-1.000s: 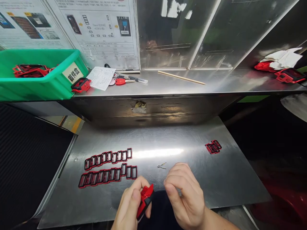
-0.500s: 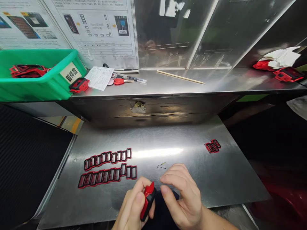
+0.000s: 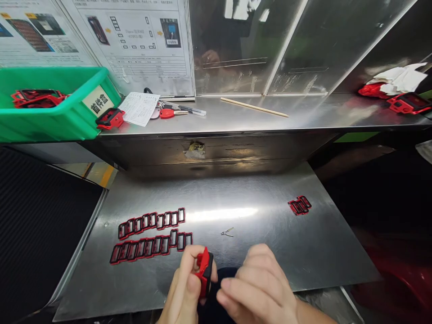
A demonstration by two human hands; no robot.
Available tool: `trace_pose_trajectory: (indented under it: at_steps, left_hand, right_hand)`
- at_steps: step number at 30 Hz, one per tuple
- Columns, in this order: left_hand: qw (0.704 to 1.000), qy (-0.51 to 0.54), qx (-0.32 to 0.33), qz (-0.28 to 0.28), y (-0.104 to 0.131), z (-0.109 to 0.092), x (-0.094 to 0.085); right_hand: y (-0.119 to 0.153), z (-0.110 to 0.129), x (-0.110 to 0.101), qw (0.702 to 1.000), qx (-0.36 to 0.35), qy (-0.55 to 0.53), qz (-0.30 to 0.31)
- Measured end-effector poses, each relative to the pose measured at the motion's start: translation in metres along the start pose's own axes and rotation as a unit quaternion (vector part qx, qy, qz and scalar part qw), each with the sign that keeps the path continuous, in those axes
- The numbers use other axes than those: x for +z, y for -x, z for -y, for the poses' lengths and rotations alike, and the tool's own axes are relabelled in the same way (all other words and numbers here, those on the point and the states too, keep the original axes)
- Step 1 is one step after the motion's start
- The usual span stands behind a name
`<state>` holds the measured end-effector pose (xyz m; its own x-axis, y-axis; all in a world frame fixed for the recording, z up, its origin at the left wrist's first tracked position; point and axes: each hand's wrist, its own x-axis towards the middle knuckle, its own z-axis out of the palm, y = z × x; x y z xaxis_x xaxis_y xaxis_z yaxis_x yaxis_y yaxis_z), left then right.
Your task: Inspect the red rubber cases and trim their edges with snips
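Note:
My left hand (image 3: 185, 285) grips a red-and-black plastic frame (image 3: 204, 272), tilted up on its edge, with a red tab pointing upward. Just to its right is my right hand (image 3: 259, 288), apart from the frame. Its fingers are curled in toward the thumb; whether anything small sits between them is hidden. A small pair of nippers (image 3: 227, 232) with yellowish handles lies on the metal table beyond both hands. Two rows of similar frames (image 3: 145, 249) are lined up to the left.
A few more frames (image 3: 299, 205) lie at the table's (image 3: 256, 189) right. On the raised shelf stand a green bin (image 3: 50, 123) with red parts, a paper slip (image 3: 140, 109), keys (image 3: 167, 113), pens, a wooden stick (image 3: 254, 107) and a crumpled white cloth (image 3: 401, 78).
My left hand has shifted slightly up and left and turned the frame more upright. My right hand has moved slightly right and down, its fingers curling in closer.

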<state>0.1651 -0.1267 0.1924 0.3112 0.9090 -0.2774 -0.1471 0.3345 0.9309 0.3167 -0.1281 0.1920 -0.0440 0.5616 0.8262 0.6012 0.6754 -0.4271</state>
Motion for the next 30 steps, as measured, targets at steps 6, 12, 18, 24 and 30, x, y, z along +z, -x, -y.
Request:
trace_pose_trajectory:
  at_steps: [6, 12, 18, 24, 30]
  left_hand:
    - [0.99, 0.074, 0.109, -0.04, -0.003, 0.011, 0.009]
    - [0.988, 0.058, 0.126, -0.066, -0.003, 0.008, 0.013]
    - [0.988, 0.034, 0.122, -0.089, -0.002, 0.004, 0.014]
    - [0.993, 0.048, 0.082, -0.069, -0.013, 0.017, 0.004]
    - [0.991, 0.095, 0.083, -0.052, -0.016, 0.027, -0.002]
  right_hand:
    - [0.004, 0.008, 0.009, 0.996, -0.057, 0.075, 0.0]
    - [-0.007, 0.004, 0.008, 0.993, -0.093, 0.07, 0.013]
    - [-0.001, 0.007, 0.01, 0.994, -0.079, 0.069, 0.022]
    - [0.015, 0.003, 0.019, 0.998, -0.054, 0.034, -0.012]
    - [0.02, 0.006, 0.019, 0.999, -0.025, 0.033, 0.002]
